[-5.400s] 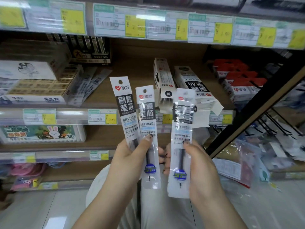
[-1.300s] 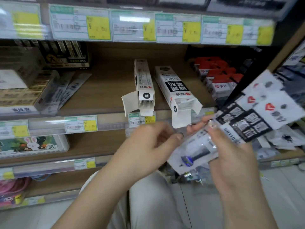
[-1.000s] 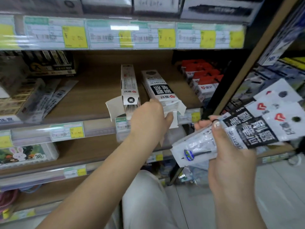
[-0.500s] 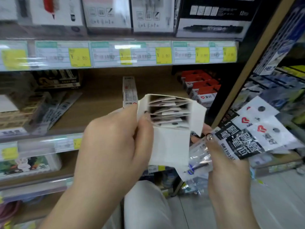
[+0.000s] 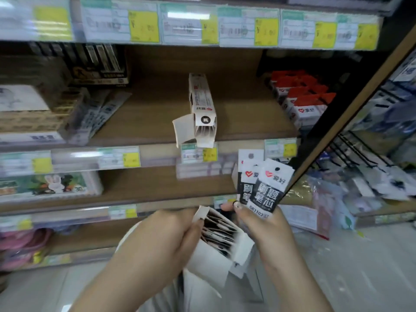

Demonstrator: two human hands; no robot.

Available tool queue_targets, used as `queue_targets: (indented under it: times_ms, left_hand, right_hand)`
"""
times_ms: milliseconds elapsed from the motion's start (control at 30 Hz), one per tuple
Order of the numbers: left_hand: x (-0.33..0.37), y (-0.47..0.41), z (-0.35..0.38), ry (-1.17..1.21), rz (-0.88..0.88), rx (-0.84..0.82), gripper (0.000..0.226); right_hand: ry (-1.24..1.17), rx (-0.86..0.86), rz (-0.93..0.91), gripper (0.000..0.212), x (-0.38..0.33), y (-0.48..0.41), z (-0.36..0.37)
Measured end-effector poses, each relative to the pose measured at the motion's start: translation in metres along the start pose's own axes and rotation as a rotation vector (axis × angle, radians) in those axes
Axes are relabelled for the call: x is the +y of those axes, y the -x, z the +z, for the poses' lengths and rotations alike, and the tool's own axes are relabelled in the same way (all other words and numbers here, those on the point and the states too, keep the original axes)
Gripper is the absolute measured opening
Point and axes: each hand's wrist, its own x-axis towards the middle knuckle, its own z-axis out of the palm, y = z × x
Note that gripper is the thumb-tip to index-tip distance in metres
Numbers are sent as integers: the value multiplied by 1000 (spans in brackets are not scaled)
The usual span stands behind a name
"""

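I see left hand (image 5: pixel 157 239) wrapped round open carton (image 5: pixel 211 262), low centre, mouth tilted up-right, I judge to take packets. Carton already holds some. Right hand (image 5: pixel 267 233) pinches fan of refill packets (image 5: pixel 263 190) upright, just beside carton mouth, not yet inside.

Even, bright overhead store light. White glare streaks on the clear plastic price-label strip (image 5: pixel 189 15). Edges bend and smear with motion blur.

Left hand (image 5: pixel 164 239) grips open box (image 5: pixel 216 248); right hand (image 5: pixel 265 230) holds refill packets (image 5: pixel 263 188).
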Motion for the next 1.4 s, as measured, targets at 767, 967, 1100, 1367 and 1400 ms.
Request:
queue_targets:
  times_ms: [767,967,1100,1367,1400]
  left_hand:
    - [-5,-18,-7,9,175,-21,23]
    - [-5,-21,-9,-39,164,-113,32]
    - [-14,-31,-9,66,108,-184,42]
    - [10,-27,-17,-447,232,-54,73]
    - [12,-26,-12,-481,258,-23,73]
  right_hand:
    - [173,-182,28,17,-22,-11,-7]
    - [197,-171,32,13,-23,-15,-7]
    - [230,-157,2,25,-26,-23,-7]
    - [308,-124,-46,12,-32,-31,2]
    - [311,-131,-43,14,-33,-32,3]
